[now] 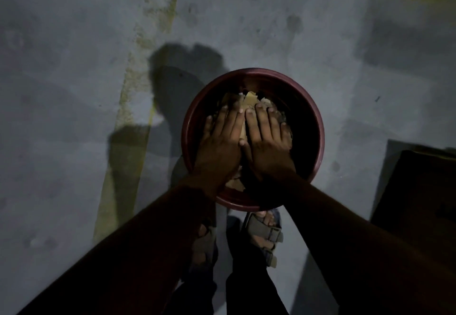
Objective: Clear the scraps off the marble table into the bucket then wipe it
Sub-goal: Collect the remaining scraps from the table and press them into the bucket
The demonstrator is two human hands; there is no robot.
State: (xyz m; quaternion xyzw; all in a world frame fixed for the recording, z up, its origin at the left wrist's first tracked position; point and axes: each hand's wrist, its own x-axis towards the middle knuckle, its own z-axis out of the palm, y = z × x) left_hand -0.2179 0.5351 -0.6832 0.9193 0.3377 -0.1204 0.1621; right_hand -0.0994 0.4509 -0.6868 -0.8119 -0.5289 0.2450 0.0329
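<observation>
The grey concrete floor point(74, 92), marked by a worn yellowish stripe point(138, 72), carries the round dark-red bucket point(190, 117), which stands directly in front of the person's sandalled feet point(265, 237). Inside the bucket, the left hand point(222, 139) and right hand point(267, 142) lie side by side, fingers straight and close together, palms pressing down on the pale scraps point(249, 100) heaped beneath them.
</observation>
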